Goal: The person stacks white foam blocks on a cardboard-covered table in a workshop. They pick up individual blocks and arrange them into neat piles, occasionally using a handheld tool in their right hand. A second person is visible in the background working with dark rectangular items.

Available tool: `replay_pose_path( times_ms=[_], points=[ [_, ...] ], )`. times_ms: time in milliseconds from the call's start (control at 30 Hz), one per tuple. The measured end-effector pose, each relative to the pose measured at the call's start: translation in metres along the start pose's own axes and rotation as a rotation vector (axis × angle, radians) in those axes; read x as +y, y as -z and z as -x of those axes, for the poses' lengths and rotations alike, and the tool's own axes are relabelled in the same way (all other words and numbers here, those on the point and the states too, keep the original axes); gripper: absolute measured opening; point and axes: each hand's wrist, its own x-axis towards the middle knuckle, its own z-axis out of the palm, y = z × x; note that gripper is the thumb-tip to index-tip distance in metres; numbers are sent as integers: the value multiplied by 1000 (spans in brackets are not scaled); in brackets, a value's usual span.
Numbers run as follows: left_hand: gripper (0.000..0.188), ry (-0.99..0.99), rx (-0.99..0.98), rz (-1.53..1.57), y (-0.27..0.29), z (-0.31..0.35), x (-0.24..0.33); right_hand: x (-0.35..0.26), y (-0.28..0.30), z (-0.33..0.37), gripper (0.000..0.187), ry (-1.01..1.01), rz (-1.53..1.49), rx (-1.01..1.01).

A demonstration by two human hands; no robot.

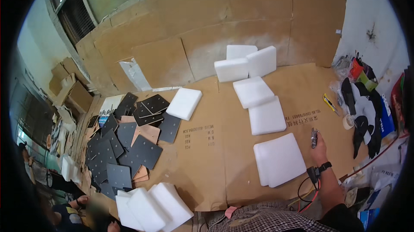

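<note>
Cardboard [207, 174] underlies white blocks [282, 159]; right hand [320, 151] grips a metallic object [314, 139], left hand unseen

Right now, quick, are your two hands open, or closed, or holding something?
Left hand: out of view, so I can't tell.
Right hand: closed around a small silvery tool; its exact kind is unclear.

Slabs [282, 158] left of probable tool [314, 139]
</note>
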Motion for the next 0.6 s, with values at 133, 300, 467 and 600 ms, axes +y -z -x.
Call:
replay_pose_path(
  times_ms=[133,300,467,600],
  points=[
    [27,-478,399,-1000,-20,14,-5,28,-16,-12,53,-66,199,-230],
    [35,-1175,853,-999,-170,47,98,33,-21,-50,54,119,160,-295],
    [43,-765,144,-281,-294,-113,100,-21,-50,-158,50,113,-262,-259],
    [23,-295,-507,-79,-521,-33,53,-80,-74,-256,44,89,-456,-240]
  ],
)
